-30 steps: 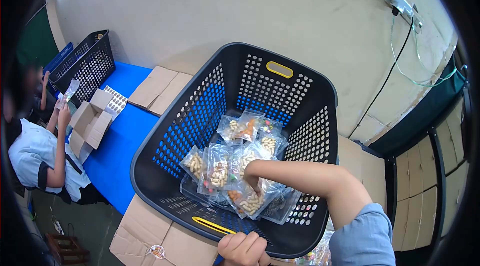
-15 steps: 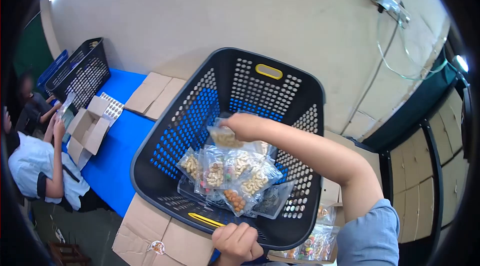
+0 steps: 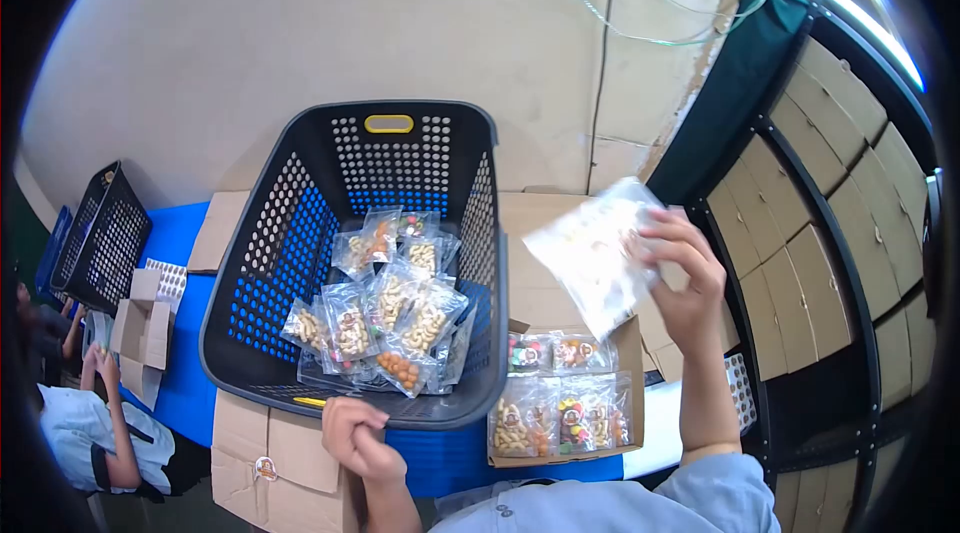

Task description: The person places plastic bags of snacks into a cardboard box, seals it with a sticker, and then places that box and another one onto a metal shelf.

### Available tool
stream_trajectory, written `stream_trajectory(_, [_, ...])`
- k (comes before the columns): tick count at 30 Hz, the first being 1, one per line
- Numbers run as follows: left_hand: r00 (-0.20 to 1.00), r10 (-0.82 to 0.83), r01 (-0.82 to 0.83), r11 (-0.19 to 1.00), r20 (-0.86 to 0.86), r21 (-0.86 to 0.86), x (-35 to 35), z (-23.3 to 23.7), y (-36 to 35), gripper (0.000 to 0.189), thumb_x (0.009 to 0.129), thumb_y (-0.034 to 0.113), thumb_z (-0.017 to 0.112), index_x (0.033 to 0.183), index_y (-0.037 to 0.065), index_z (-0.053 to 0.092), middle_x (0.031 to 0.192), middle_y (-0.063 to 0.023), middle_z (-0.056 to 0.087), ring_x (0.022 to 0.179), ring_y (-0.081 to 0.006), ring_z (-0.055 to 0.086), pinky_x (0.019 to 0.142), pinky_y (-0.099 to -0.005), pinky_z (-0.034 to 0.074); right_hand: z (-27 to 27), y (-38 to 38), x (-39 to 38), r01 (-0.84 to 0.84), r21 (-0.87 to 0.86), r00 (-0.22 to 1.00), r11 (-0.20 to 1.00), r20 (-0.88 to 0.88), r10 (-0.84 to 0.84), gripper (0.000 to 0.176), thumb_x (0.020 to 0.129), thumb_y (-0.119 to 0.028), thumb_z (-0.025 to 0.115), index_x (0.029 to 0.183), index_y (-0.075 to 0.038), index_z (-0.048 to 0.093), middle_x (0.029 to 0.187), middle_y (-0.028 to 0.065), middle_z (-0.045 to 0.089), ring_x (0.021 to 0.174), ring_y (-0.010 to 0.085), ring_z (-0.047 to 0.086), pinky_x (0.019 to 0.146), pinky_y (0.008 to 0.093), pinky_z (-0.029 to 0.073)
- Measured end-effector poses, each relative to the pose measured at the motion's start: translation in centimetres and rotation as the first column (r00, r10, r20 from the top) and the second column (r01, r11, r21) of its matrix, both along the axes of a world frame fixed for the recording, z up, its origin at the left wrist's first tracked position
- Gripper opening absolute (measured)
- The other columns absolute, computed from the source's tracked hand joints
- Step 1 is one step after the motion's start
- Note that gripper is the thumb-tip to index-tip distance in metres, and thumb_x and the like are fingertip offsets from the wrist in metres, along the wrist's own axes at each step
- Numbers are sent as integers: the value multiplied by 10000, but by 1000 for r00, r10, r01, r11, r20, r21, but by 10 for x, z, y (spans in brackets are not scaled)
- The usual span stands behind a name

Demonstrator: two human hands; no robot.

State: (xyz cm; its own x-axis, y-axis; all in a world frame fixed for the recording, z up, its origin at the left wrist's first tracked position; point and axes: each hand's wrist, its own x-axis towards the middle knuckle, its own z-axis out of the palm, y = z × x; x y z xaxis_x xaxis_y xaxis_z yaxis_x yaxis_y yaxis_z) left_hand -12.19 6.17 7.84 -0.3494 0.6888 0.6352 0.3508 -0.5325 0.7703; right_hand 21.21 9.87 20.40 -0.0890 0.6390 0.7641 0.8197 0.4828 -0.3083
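Note:
My right hand (image 3: pixel 685 273) is raised over the table's right side, its fingers closed on a clear plastic packet (image 3: pixel 590 253). Glare and blur hide most of the contents. My left hand (image 3: pixel 362 443) is curled at the front rim of a black perforated basket (image 3: pixel 465 411), beside its yellow handle (image 3: pixel 309 401). Inside the basket lie several clear packets of cashews (image 3: pixel 425 318), and one of round orange-brown pieces (image 3: pixel 400 371). Below my right hand, an open cardboard box (image 3: pixel 637 373) holds rows of similar packets, some with colourful pieces.
A closed carton (image 3: pixel 262 433) with a round sticker stands front left. Farther left are a small open box (image 3: pixel 142 333), another black basket (image 3: pixel 105 233) and a co-worker (image 3: pixel 105 433). Shelves of cardboard boxes (image 3: pixel 800 283) line the right side. Blue cloth (image 3: pixel 440 463) covers the table.
My right hand has come out of the basket with a packet and moved right, above the open box. The view has turned right; my left hand stays at the basket's front rim.

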Motion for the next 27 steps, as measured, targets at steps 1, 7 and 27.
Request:
stream_trajectory(1, [982, -49, 45, 999, 182, 22, 7, 1, -8, 139, 735, -16, 378, 613, 32, 423, 612, -103, 476, 582, -181, 444, 578, -303, 367, -4, -22, 20, 69, 8, 997, 998, 18, -69, 213, 603, 67, 661, 768, -67, 658, 1062, 95, 675, 1243, 367, 523, 1094, 517, 353])
stream_trajectory(7, [922, -388, 386, 918, -2, 89, 96, -8, -39, 119, 766, -37, 409, 707, 17, 497, 747, -131, 550, 687, -193, 527, 653, -290, 449, -69, -113, 54, 118, 95, 922, 988, -381, -73, 189, 605, -31, 782, 653, -177, 672, 1219, 109, 433, 1276, 326, 394, 1154, 551, 170])
stream_trajectory(27, [307, -594, 951, 162, 743, -263, 187, -77, -58, 435, 985, 204, 585, 1357, 36, 437, 1140, -44, 616, 1007, -106, 600, 874, -270, 500, -173, -148, 8, -656, -336, 297, 676, -938, -177, 452, 951, -155, 637, 1342, 17, 490, 1187, 89, 647, 1069, 135, 608, 909, 282, 495])
